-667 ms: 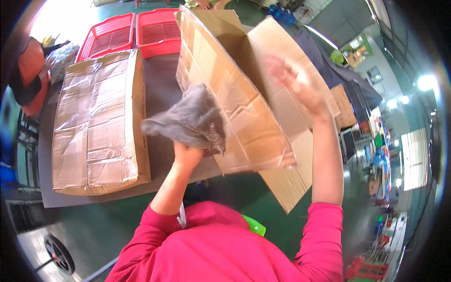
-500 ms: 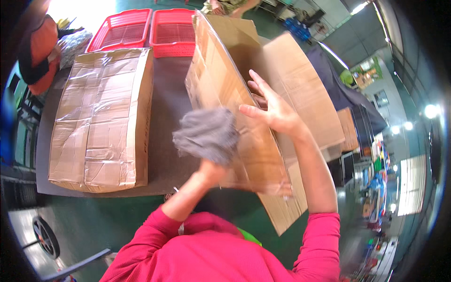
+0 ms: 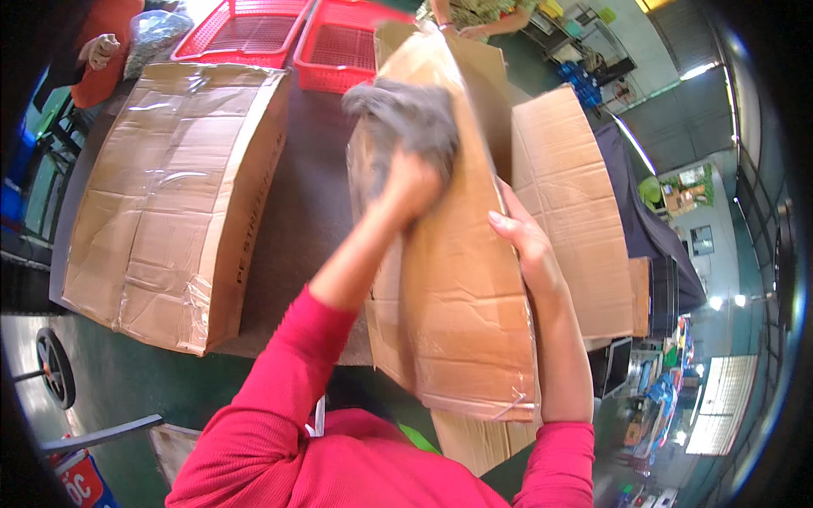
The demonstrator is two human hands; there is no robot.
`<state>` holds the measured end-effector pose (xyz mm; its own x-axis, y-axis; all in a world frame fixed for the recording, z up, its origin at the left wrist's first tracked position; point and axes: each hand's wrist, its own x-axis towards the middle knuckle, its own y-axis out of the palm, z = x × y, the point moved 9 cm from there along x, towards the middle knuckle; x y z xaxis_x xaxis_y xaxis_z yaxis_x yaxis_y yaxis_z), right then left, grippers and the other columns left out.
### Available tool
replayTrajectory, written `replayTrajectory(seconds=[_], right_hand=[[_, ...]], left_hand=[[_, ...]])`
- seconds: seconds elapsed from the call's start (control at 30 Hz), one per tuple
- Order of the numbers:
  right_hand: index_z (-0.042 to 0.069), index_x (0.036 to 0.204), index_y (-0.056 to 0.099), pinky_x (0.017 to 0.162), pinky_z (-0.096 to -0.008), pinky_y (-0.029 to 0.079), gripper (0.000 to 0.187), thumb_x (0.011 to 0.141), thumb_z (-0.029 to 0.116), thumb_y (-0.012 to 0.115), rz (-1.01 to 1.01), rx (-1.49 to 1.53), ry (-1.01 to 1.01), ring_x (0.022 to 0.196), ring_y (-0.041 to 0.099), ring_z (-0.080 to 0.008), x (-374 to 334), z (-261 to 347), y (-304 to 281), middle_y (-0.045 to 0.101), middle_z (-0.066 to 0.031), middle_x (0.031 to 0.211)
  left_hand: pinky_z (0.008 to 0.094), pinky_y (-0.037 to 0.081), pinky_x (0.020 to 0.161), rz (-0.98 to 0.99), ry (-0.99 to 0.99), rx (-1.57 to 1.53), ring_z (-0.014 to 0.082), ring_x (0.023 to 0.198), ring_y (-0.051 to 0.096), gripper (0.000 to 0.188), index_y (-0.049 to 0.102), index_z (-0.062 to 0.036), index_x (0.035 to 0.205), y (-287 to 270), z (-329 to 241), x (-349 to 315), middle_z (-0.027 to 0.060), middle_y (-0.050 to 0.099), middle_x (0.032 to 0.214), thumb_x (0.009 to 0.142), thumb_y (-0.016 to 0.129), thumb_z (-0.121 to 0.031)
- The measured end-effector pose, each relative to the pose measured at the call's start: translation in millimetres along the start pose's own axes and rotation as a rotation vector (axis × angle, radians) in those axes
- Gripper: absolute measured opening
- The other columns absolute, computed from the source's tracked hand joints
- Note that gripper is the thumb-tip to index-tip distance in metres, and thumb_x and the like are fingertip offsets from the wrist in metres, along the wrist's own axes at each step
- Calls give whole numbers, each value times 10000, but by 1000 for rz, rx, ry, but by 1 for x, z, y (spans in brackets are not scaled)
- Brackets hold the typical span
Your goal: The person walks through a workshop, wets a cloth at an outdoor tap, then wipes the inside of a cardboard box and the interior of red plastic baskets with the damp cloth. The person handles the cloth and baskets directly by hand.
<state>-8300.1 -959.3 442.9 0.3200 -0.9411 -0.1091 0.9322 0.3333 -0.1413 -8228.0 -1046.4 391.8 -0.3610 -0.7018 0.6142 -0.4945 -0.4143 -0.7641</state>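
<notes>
My left hand (image 3: 415,182) is closed on a grey cloth (image 3: 411,114) and presses it to the upper part of an open cardboard box's flap (image 3: 466,279). Motion smears the cloth a little. My right hand (image 3: 525,233) grips the right edge of that same flap, thumb on the near face and the other fingers hidden behind it. Behind, another flap (image 3: 567,212) of the box spreads to the right. To the left a closed, taped cardboard box (image 3: 169,195) lies on the dark table (image 3: 296,229), apart from both hands.
Two red plastic baskets (image 3: 246,55) stand at the table's far side. A person's hand (image 3: 102,51) and orange clothing show at the far left, beside a clear bag (image 3: 157,38). Another person's arms (image 3: 491,21) are beyond the open box. A black wheel (image 3: 55,368) is at lower left.
My left hand has carried the cloth up and away along the flap. My right hand, open beside the box before, now holds the flap's edge. The flap has tilted toward me.
</notes>
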Motion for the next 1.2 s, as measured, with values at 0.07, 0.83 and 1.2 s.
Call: replayTrajectory(seconds=[0.07,0.83,1.2], right_hand=[[-30,1411,283,1087,-294,210,627,841,149,472,-49,-116,-53,1314,315,-185,4,6,-7,369,-128,1413],[-27,1355,342,1007,-324,351,573,838,42,577,52,-554,-77,1161,476,-229,23,30,1,498,-151,1266],[19,1314,430,1065,-407,315,548,818,126,638,-480,-1538,12,1284,363,-381,-14,116,67,347,-232,1406]], left_hand=[[500,255,1074,-318,61,-421,318,1208,471,415,577,-52,1181,-36,-39,-46,149,562,1231,787,527,-172],[381,482,769,-705,-1112,-1045,226,940,568,317,567,-8,1116,-260,197,-106,159,610,1034,904,398,-173],[352,452,638,-616,-981,-940,147,775,539,205,591,-63,993,-387,459,-156,60,587,882,841,484,-152]])
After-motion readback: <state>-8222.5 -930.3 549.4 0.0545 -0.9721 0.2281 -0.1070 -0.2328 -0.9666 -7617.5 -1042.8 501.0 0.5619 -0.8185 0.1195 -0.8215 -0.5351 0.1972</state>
